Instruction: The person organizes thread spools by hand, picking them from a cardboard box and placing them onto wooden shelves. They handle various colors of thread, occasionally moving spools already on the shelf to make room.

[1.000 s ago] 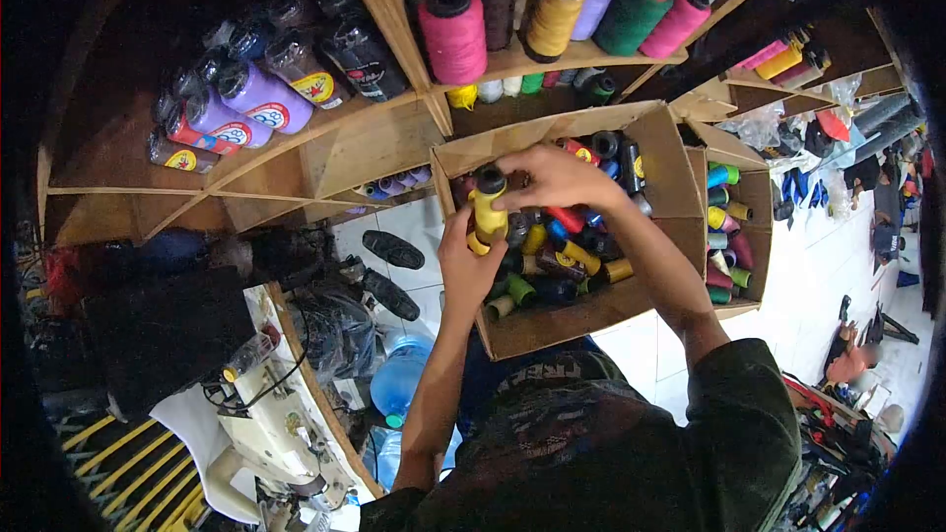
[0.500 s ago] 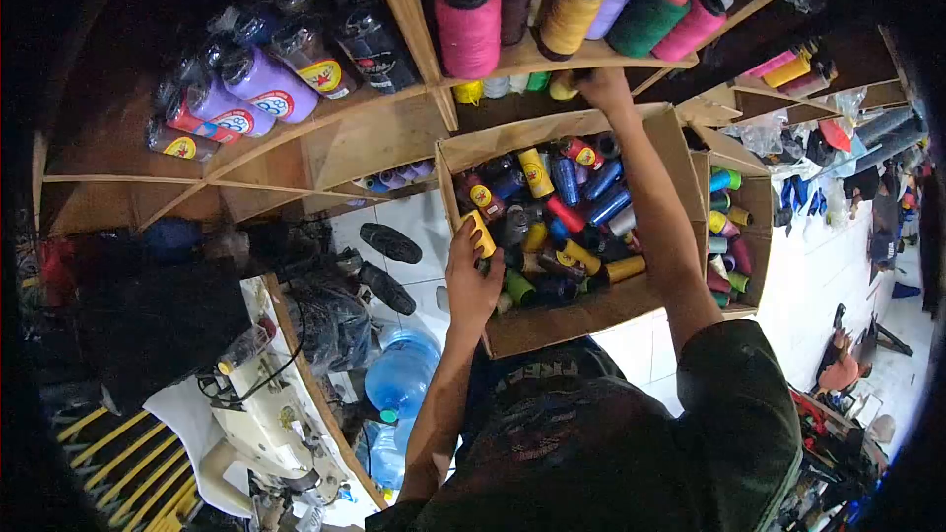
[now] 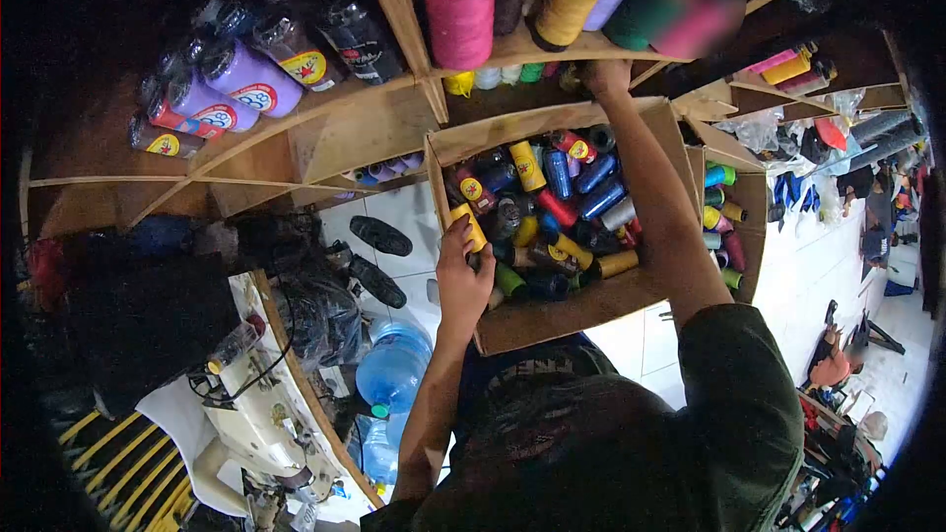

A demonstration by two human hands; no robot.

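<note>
My left hand [image 3: 466, 271] is wrapped round a yellow thread spool [image 3: 467, 227] at the left edge of an open cardboard box [image 3: 581, 315]. Inside the box lie several spools in blue, red, yellow, green and brown, among them a blue spool [image 3: 601, 199]. My right hand [image 3: 608, 79] reaches over the box into the lower shelf compartment, its fingers hidden in shadow under the shelf board. Near it, in that compartment, stand small spools, one of them green [image 3: 532, 71]. What the right hand holds, if anything, cannot be made out.
Large cones, including a pink cone [image 3: 459, 18], stand on the shelf [image 3: 552, 46] above. A second box [image 3: 754, 227] of spools is at the right. Lower left are a sewing machine [image 3: 266, 433] and a blue water bottle [image 3: 394, 365]. A person [image 3: 831, 366] is far right.
My right hand has gone further in under the shelf board, and the yellowish spool seen beside it is now hard to make out. The left hand keeps its yellow spool. The view has shifted slightly.
</note>
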